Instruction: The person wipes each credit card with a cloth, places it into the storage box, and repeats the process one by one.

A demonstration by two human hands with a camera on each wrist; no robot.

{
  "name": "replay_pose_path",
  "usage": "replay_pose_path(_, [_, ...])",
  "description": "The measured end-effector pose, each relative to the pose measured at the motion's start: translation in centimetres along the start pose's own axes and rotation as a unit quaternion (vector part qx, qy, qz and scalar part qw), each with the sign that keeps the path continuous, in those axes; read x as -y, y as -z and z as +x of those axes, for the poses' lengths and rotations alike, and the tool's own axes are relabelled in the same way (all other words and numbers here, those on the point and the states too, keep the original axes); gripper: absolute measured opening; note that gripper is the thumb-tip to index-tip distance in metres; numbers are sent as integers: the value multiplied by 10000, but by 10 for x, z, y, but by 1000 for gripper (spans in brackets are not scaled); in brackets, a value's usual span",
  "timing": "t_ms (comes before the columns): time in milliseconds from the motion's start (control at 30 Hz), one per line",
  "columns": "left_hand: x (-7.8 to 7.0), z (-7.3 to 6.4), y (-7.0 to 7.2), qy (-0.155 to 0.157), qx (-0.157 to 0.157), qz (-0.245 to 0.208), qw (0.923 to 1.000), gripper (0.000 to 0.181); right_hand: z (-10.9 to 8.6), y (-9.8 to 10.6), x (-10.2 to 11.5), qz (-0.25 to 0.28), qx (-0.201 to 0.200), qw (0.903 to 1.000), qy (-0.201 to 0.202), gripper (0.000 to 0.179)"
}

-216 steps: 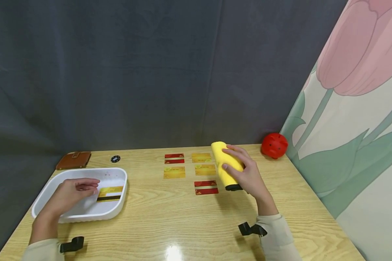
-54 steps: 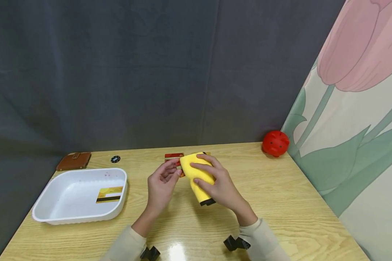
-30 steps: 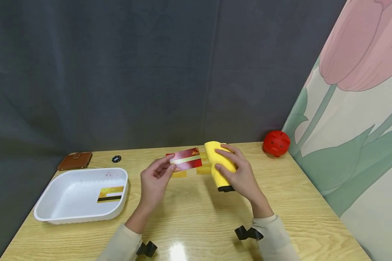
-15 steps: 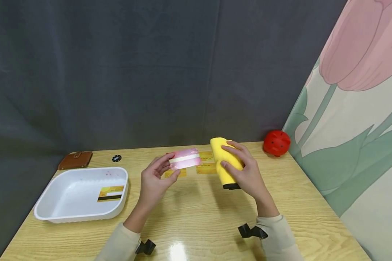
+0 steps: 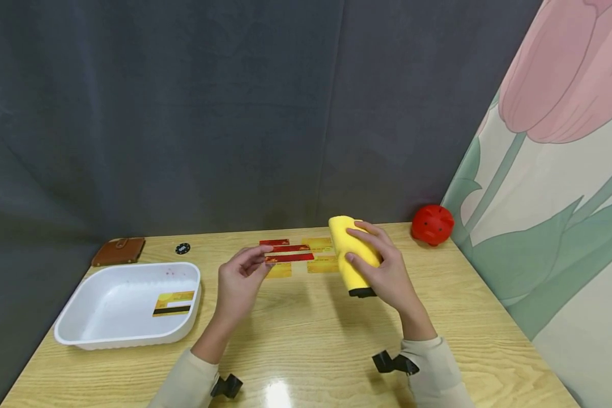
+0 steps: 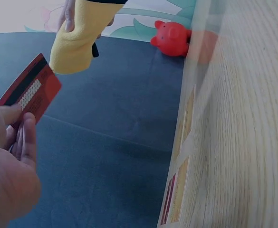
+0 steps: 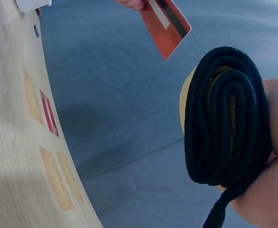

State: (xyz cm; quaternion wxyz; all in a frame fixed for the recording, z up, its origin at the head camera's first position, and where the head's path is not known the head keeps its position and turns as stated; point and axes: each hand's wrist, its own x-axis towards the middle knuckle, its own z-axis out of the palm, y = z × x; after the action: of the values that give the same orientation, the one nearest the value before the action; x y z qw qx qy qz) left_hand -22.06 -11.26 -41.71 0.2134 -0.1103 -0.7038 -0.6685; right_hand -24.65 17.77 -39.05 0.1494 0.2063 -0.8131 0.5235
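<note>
In the head view, my left hand (image 5: 239, 283) pinches a red bank card (image 5: 293, 258) by its left end, above the table and in front of other cards. The left wrist view shows this card's back, with a black magnetic stripe and a white signature strip. My right hand (image 5: 385, 269) grips a folded yellow cloth (image 5: 351, 255) to the right of the card, apart from it. The cloth's rolled black edge (image 7: 224, 118) faces the right wrist camera. Beneath and behind lie a red card (image 5: 274, 242) and yellow cards (image 5: 323, 264), the red one partly hidden.
On the left stands a white tray (image 5: 63, 334) with a yellow card (image 5: 174, 304) inside. Behind it lie a brown wallet (image 5: 118, 251) and a black poker chip (image 5: 182, 248). A red piggy bank (image 5: 432, 225) sits at the back right, near a dark curtain (image 5: 209, 124).
My left hand has left the tray and lifted the front red card off the table. Cloth and card came together, then parted rightward. Over the last half second the card has tilted flatter.
</note>
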Motion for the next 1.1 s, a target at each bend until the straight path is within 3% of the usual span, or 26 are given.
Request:
replay_pose_path(167, [1,3,4,179,142,124,9997,15,0,0,0,-12,23,10000,-13,44])
replay_pose_path(467, [2,6,4,460,-137,304,9984,19,1,0,0,-33,18,10000,-34,44])
replay_pose_path(767, [2,6,4,887,-102,-156,9959,22,0,0,0,-38,18,10000,-35,44])
replay_pose_path(967, [3,6,3,706,-20,-562,9959,44,0,-1,0,-45,26,10000,-28,44])
replay_pose_path(1100, [3,5,2,537,32,-724,9959,35,0,0,0,-14,32,10000,-22,44])
